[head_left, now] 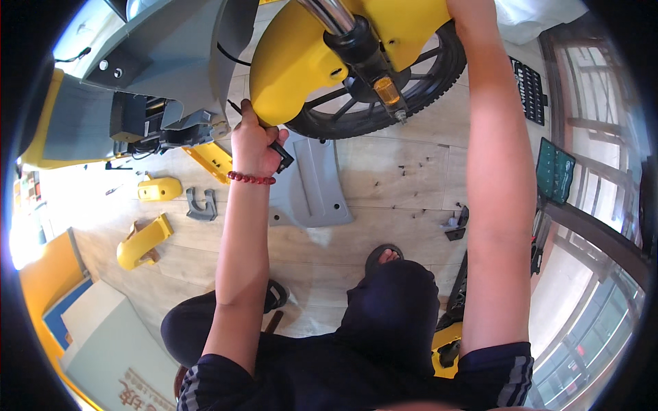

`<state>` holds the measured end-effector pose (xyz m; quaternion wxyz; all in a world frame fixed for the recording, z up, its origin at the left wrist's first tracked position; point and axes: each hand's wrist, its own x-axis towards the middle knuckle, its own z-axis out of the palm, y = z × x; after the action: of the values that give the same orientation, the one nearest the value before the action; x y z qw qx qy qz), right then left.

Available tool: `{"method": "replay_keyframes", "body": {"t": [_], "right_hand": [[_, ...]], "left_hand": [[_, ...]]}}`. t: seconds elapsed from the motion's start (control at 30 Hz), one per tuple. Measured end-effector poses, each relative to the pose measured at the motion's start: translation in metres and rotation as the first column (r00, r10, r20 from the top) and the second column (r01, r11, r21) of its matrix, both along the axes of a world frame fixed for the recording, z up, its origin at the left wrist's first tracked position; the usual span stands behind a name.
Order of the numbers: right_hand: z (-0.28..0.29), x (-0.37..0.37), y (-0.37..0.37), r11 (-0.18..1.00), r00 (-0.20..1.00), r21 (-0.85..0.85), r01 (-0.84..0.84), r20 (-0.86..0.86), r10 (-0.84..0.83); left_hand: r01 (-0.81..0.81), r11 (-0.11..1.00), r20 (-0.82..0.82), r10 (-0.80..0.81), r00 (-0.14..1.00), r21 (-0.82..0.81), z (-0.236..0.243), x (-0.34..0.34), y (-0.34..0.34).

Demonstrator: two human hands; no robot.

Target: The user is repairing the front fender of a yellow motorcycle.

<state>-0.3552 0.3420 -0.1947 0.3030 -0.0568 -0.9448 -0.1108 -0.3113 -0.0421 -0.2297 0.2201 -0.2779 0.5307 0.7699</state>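
Observation:
My left hand [257, 140] is closed around a black-handled screwdriver [282, 159], whose thin shaft points up and left past the thumb. It is beside the lower left edge of a yellow front fender [284, 75]. Behind that fender is a spoked black wheel [363, 116], with a fork leg [349, 41] and an orange reflector [387, 90] in front. My right arm reaches up to the fender's right side; only part of my right hand [471, 8] shows at the top edge, its fingers out of sight. A grey body panel [178, 58] rises to the left of the fender.
On the wooden floor lie a grey panel [312, 185], a yellow cover [159, 188], a curved yellow part [144, 241], a grey bracket [201, 204] and several scattered screws [403, 166]. A black tool tray [528, 89] and a green pouch [555, 171] are at the right.

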Motion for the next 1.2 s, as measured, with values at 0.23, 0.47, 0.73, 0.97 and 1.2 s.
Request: {"method": "replay_keyframes", "body": {"t": [0.23, 0.47, 0.73, 0.97, 1.2], "right_hand": [[0.01, -0.01, 0.011, 0.965, 0.984, -0.252, 0.075, 0.176, -0.031], [0.021, 0.02, -0.012, 0.852, 0.958, -0.454, 0.262, 0.227, -0.173], [0.036, 0.049, -0.03, 0.45, 0.955, -0.855, 0.26, 0.16, -0.248], [0.025, 0.075, -0.049, 0.336, 0.952, -0.94, 0.061, -0.046, -0.301], [0.048, 0.11, -0.105, 0.553, 0.91, -0.804, 0.218, -0.037, -0.413]], "left_hand": [[-0.023, 0.999, -0.056, 0.025, 0.998, 0.023, -0.018, 0.001, 0.002], [-0.019, 0.992, -0.038, 0.025, 0.999, 0.128, -0.024, -0.026, -0.005], [-0.054, 0.993, -0.054, 0.059, 0.997, 0.104, -0.03, -0.028, 0.001], [-0.131, 0.987, -0.05, 0.127, 0.991, -0.094, -0.038, -0.054, 0.01], [-0.013, 0.938, -0.176, -0.051, 0.983, -0.345, -0.062, -0.065, 0.008]]}}
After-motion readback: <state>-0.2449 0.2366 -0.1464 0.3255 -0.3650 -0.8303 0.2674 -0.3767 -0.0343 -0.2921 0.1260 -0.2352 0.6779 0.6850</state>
